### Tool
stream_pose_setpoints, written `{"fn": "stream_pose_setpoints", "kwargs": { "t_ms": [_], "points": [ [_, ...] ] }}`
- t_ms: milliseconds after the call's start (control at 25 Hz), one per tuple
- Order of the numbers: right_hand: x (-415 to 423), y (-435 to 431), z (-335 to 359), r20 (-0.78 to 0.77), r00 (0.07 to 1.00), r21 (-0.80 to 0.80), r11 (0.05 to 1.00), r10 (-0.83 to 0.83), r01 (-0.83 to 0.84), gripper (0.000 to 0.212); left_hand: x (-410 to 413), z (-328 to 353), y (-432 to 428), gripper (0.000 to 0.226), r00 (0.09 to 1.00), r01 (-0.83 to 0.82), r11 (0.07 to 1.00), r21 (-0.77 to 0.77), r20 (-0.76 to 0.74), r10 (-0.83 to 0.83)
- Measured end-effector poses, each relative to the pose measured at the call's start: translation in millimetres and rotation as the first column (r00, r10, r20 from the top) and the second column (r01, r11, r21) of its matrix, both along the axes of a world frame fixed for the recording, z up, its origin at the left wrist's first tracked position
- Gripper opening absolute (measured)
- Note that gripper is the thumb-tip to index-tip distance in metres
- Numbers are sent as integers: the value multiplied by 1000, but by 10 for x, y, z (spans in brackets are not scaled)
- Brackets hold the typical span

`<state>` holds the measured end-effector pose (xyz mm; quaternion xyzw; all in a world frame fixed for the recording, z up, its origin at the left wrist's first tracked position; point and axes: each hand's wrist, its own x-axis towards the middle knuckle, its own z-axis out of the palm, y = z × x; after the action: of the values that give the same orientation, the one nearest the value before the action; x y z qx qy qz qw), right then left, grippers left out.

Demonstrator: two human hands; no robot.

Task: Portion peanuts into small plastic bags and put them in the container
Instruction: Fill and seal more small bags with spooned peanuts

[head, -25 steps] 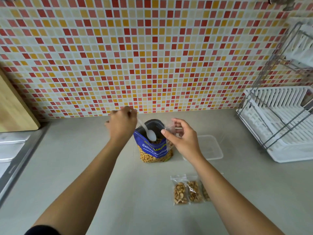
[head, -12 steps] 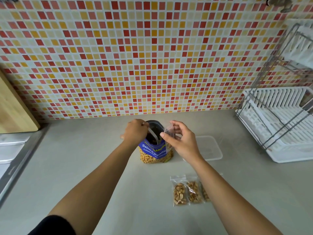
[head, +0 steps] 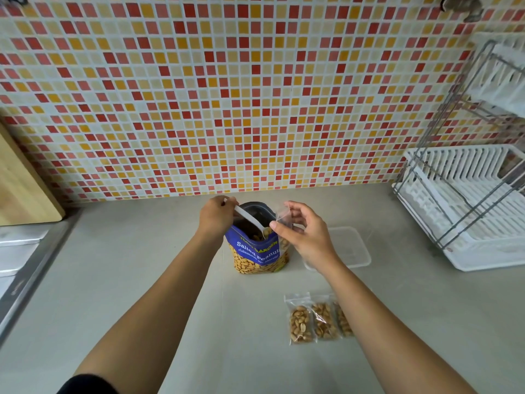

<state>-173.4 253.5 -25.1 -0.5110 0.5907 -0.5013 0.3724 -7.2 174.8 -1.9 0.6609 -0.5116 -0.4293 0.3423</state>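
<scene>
Board (head: 20,180): we see a wooden slab leaning on the tiled wall, far to the left of our left fingers.
Sink (head: 17,251): a steel edge below the board, well apart from both hands.
Left hand (head: 216,218): our fingers are curled tight round the handle of a white spoon (head: 250,220), at the left rim of the sack's mouth.
Spoon: the handle runs from our left fingers down and to the right; the bowl dips inside the sack, its tip just beside our right thumb.
Sack (head: 258,251): the blue peanut sack stands upright and open on the counter (head: 142,280), between our two sets of fingers; peanuts show through its clear lower part.
Bag (head: 284,216): a small clear bag, pinched at its top between our right thumb and fingers, hanging at the right rim of the sack; we cannot tell how much is in it.
Right hand (head: 308,234): thumb and forefinger closed on the bag, the other fingers loosely bent behind it.
Packs (head: 312,322): three filled small bags lie side by side on the counter, near our right forearm, well below the fingers.
Container (head: 352,245): a clear box, no bags visible inside, just right of our right hand.
Rack (head: 466,211): a white dish rack far right of our fingers.
</scene>
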Motion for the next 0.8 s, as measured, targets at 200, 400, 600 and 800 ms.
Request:
{"fn": "stream_pose_setpoints", "kwargs": {
  "t_ms": [200, 400, 600, 800],
  "points": [
    [-29, -33, 21, -23, 1000, -1, 1000, -16, 16, 55, 103, 57, -54, 27, 991, -53, 998, 43, -119, 57],
    [-49, -47, 171, -138, 989, -46, 998, -51, 45, 53, 320, 113, -115, 20, 973, -110, 990, 89, -192, 126],
    [11, -83, 182, -424, 904, -88, 996, -51, 16, 53, 482, 309, -131, 22, 953, -163, 984, 76, -244, 177],
    [130, -114, 189, -539, 842, -120, 992, -41, -29, 57, 539, 596, -110, 18, 937, -203, 978, 50, -279, 209]
  ]
}}
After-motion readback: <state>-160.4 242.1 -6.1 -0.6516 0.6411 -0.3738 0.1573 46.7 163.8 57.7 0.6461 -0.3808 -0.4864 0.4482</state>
